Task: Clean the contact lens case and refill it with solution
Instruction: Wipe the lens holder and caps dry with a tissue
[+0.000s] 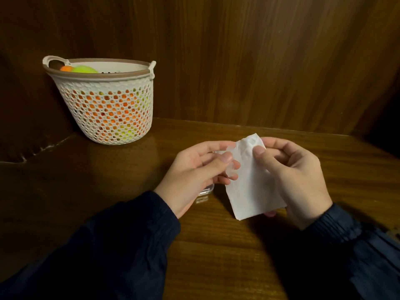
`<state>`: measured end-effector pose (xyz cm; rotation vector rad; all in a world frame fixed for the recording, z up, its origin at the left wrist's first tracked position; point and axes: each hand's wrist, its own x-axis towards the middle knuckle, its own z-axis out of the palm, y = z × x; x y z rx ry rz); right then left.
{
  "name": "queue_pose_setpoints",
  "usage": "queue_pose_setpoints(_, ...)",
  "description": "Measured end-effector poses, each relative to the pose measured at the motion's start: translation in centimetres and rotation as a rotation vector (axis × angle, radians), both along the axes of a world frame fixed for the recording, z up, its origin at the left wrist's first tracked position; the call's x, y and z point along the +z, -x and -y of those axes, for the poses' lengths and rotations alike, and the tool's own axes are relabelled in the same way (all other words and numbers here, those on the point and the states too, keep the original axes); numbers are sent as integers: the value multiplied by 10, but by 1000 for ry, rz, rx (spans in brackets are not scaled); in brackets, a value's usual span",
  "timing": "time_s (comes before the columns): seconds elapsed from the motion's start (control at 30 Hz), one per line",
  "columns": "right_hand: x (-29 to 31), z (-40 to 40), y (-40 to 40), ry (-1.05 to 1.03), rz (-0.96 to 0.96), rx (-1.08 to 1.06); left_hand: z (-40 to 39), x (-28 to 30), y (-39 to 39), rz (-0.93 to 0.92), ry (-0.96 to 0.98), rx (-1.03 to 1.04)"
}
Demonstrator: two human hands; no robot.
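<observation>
My left hand (pixel 194 169) pinches a small clear contact lens case (pixel 231 167) between thumb and fingers, above the wooden table (pixel 108 191). My right hand (pixel 296 176) grips a folded white tissue (pixel 251 180), whose top part is pressed against the case with my thumb. The tissue hangs down below my fingers and hides much of the case. A clear plastic piece (pixel 205 191) lies on the table under my left wrist, mostly hidden.
A white mesh basket (pixel 104 105) with a brown rim stands at the back left and holds orange and yellow-green things. Wooden panel walls (pixel 259 61) close off the back and both sides of the table.
</observation>
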<state>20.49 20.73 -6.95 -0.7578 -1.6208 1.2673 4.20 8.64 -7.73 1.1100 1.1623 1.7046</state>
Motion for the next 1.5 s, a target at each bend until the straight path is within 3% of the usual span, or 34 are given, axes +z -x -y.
queue_pose_setpoints(0.33,4,10,0,128,-21,194,-1,-2,-3,34,41,-16)
queue_pose_setpoints(0.43,0,9,2,111,-4,108,-1,-2,-3,43,47,-19)
queue_pose_setpoints(0.57,-3,5,2,-70,-71,-75,-1,-2,-5,73,70,-27)
queue_pose_setpoints(0.73,-1,13,4,-208,-8,111,-1,-3,-4,130,82,-80)
queue_pose_setpoints(0.93,8,14,-4,-148,58,214,-3,-4,-3,233,86,-87)
queue_pose_setpoints(1.07,9,22,-5,-354,72,261,-3,-2,0,301,84,-78)
queue_pose_setpoints(1.17,7,20,-4,-532,233,262,-2,-1,4,339,77,-37)
queue_pose_setpoints(1.3,7,12,0,-775,404,166,-1,-4,6,246,77,43)
queue_pose_setpoints(1.5,5,10,1,-858,428,113,-3,-6,5,132,93,107)
